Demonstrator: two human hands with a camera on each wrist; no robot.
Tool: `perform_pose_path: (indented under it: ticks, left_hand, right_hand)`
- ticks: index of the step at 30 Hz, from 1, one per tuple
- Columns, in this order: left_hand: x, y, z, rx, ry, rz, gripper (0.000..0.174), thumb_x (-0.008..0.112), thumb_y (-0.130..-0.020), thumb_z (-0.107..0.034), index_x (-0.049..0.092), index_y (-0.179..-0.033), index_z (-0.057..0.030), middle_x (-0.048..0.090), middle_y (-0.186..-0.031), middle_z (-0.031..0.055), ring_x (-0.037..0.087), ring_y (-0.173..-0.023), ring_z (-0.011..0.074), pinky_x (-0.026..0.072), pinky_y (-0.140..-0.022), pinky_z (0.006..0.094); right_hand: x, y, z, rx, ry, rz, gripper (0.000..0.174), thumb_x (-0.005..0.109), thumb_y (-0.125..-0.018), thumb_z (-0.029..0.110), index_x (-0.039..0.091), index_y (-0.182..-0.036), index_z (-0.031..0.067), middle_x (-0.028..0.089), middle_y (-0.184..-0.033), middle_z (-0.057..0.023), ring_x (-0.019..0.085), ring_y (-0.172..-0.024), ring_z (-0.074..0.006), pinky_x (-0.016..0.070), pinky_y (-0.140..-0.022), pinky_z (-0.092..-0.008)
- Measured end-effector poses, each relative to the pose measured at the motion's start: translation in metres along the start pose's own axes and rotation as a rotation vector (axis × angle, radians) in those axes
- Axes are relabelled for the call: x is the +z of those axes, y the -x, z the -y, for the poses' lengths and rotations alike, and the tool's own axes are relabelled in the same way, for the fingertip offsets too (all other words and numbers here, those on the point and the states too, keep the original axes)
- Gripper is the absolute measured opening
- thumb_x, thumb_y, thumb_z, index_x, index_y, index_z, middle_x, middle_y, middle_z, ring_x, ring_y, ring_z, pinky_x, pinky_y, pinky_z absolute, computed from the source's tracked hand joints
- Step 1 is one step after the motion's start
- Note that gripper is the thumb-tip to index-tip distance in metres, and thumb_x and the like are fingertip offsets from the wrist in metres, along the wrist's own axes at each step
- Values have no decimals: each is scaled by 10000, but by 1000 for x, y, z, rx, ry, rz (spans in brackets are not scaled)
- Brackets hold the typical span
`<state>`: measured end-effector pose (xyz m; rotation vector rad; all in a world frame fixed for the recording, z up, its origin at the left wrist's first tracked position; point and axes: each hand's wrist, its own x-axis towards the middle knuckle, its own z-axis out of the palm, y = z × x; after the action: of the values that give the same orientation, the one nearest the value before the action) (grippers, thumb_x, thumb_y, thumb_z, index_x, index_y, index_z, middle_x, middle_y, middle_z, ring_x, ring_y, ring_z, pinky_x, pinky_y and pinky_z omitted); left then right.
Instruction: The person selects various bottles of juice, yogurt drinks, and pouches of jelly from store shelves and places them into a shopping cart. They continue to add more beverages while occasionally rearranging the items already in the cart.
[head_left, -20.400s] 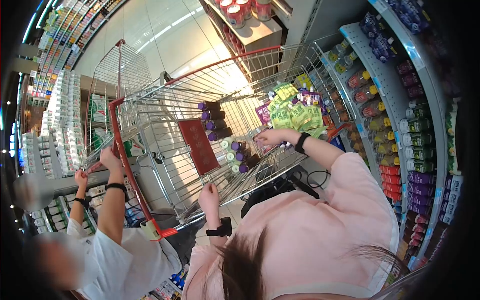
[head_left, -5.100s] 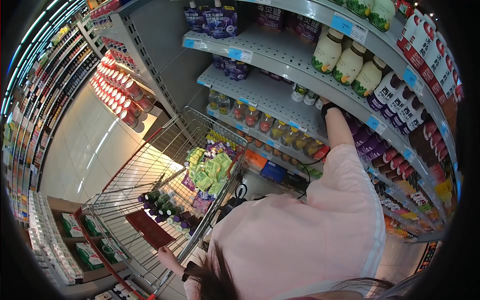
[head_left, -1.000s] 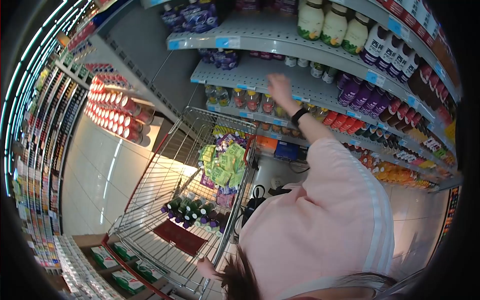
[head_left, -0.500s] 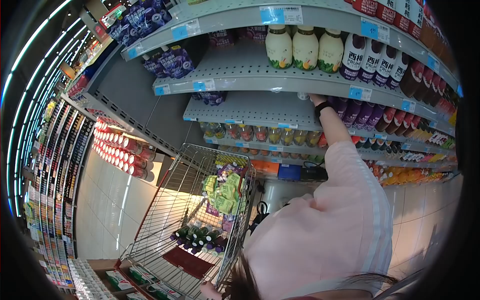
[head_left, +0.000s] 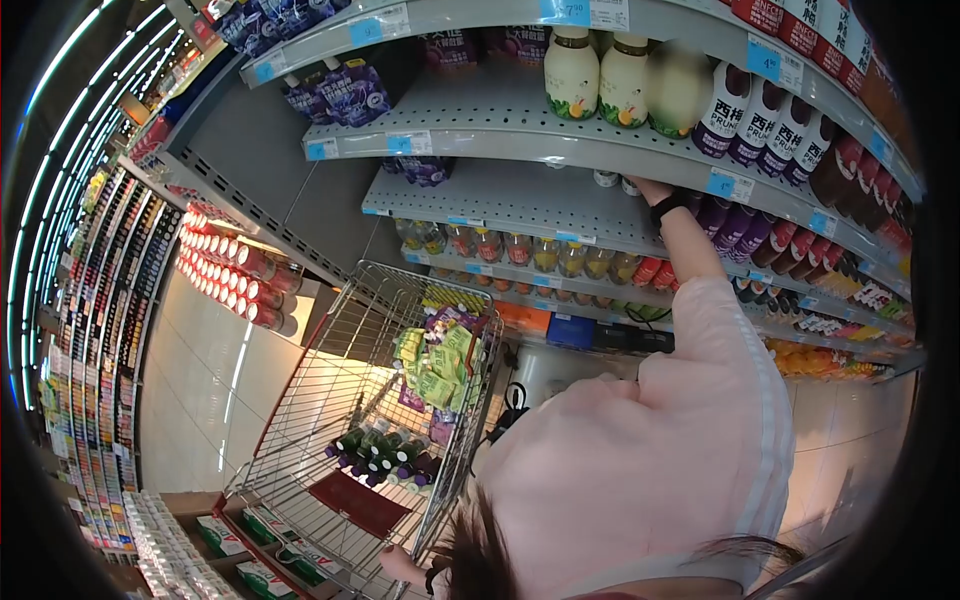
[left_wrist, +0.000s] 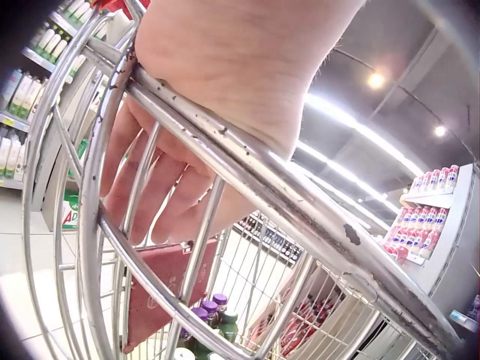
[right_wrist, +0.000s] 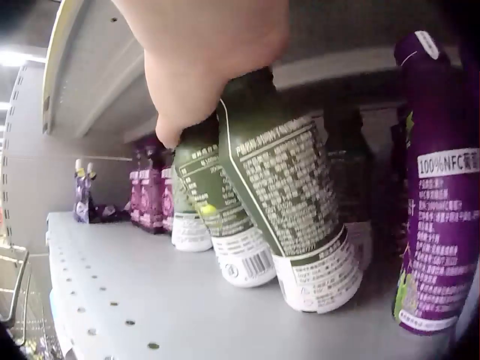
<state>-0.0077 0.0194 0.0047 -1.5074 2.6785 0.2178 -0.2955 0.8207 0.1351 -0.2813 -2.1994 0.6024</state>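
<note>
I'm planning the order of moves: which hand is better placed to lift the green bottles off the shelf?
Probably the right hand: it grips two tilted green bottles near their tops. The left hand rests over the cart's rim, away from the shelf.

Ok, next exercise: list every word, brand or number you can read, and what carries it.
"100%NFC": purple bottle
"西梅", "PRUNE": white-and-purple bottles
"NFC": red-and-white cartons
"7 90": blue-and-white price tag
Small print on dark green bottles, most other labels: too small or blurred.
</note>
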Motion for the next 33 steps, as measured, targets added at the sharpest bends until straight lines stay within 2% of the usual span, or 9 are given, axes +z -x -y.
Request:
perform_pose_path:
  ticks: [5, 8, 11, 12, 16, 21, 25, 28, 33]
  left_hand:
    - [-9, 8, -8, 14, 17, -36, 228, 577, -700, -180, 665, -849, -31, 646, -827, 163, 612, -769, 339, 472, -692, 423]
    - [-16, 11, -12, 17, 19, 2, 230, 573, -699, -177, 664, -851, -30, 648, -827, 157, 612, -769, 339, 472, -691, 426]
    - [10, -13, 5, -46, 42, 48, 243, 574, -710, -186, 652, -881, -32, 647, -872, 152, 613, -806, 322, 474, -717, 420]
    - [8, -11, 3, -30, 29, 51, 246, 575, -717, -198, 650, -887, -37, 646, -885, 147, 612, -820, 318, 473, -722, 419]
    - [-11, 3, -8, 17, 5, 34, 253, 579, -738, -240, 647, -895, -53, 644, -907, 135, 609, -846, 311, 472, -733, 416]
    - [-20, 10, -16, 26, 36, 24, 255, 567, -752, -258, 648, -900, -67, 646, -884, 136, 615, -822, 317, 480, -713, 414]
    - [-26, 13, -19, 18, 61, -10, 242, 545, -762, -266, 655, -882, -87, 647, -849, 128, 617, -777, 319, 487, -676, 407]
    - [-32, 14, -24, 13, 74, -25, 214, 539, -772, -254, 655, -863, -98, 640, -800, 130, 615, -740, 318, 485, -640, 416]
    - [-27, 11, -19, 67, 165, -89, 176, 536, -797, -240, 638, -810, -97, 641, -763, 98, 618, -702, 292, 486, -601, 386]
  right_hand:
    - [28, -3, 64, -314, 551, 199, 529, 614, -747, 433, 529, -1105, 53, 556, -1049, -183, 541, -958, -336, 430, -847, -387]
    - [28, -2, 120, -205, 529, 351, 568, 623, -726, 477, 519, -1107, 69, 570, -1031, -159, 563, -947, -293, 466, -785, -387]
    - [38, 6, 178, -104, 281, 523, 510, 637, -705, 491, 539, -980, 72, 608, -825, -144, 607, -767, -288, 485, -628, -382]
    - [55, 15, 185, -245, 125, 393, 479, 640, -693, 504, 528, -885, 80, 593, -682, -122, 602, -663, -290, 468, -566, -380]
    - [108, 50, 253, -351, 3, 581, 528, 636, -675, 541, 521, -854, 58, 577, -657, -124, 595, -645, -282, 457, -545, -384]
    - [151, 101, 344, -420, -193, 640, 493, 646, -687, 499, 508, -846, 54, 565, -643, -119, 593, -654, -277, 457, -550, -376]
    - [191, 151, 398, -558, -251, 756, 490, 642, -703, 475, 479, -868, 43, 571, -627, -129, 593, -622, -292, 464, -540, -386]
    - [223, 193, 430, -600, -151, 963, 480, 664, -678, 451, 488, -879, 53, 557, -609, -118, 588, -612, -296, 456, -519, -388]
    - [283, 279, 450, -899, -103, 1131, 507, 688, -652, 408, 466, -895, 23, 560, -589, -141, 590, -596, -309, 470, -519, -395]
